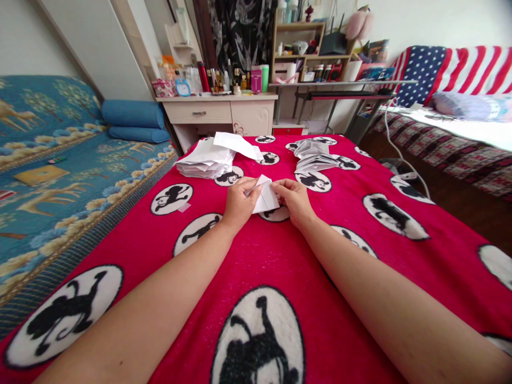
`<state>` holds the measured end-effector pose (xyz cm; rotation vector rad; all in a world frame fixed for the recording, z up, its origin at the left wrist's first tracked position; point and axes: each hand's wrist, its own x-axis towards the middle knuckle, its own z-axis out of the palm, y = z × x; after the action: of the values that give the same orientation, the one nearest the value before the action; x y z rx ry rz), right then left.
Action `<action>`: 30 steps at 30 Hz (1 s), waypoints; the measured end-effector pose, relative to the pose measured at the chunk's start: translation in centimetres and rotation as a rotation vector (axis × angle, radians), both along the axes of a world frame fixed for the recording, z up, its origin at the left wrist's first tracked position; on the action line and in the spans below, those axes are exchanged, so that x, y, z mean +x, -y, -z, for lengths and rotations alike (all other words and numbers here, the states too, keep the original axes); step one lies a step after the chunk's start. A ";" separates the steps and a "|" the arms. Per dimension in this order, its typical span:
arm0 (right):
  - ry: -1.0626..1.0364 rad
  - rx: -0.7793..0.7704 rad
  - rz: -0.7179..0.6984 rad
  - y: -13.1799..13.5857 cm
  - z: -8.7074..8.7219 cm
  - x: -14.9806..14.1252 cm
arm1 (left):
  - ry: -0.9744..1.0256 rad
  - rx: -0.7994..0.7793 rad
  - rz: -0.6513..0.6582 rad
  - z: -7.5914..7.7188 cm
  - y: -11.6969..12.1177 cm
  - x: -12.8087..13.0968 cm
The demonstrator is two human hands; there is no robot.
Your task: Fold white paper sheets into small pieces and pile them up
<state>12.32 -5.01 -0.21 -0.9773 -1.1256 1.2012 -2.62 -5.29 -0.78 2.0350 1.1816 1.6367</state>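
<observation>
A small folded piece of white paper (265, 198) is held between my two hands, just above the red blanket. My left hand (242, 201) pinches its left side, thumb on top. On the right side, my right hand (295, 198) grips the edge between thumb and fingers. Beyond my left hand lies a thick pile of white paper sheets (206, 160), with one loose sheet (236, 144) jutting out to the right on top. Past my right hand sits a smaller stack of folded papers (316, 157). The undersides of my fingers are partly hidden.
The red blanket (256, 256) with black-and-white oval figures covers the surface before me. A small pale scrap (184, 207) lies on its left part. A blue patterned sofa (80, 181) stands left, a crowded dresser (208, 111) behind, and a bed (460, 125) to the right.
</observation>
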 end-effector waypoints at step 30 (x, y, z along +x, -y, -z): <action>0.019 0.078 -0.057 0.4 -0.2 -0.2 | 0.337 -0.282 0.118 -0.2 0.0 0.3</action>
<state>12.15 -5.43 -0.06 -0.9044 -1.2138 1.1865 -2.31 -5.32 -0.60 1.5550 1.0779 1.5757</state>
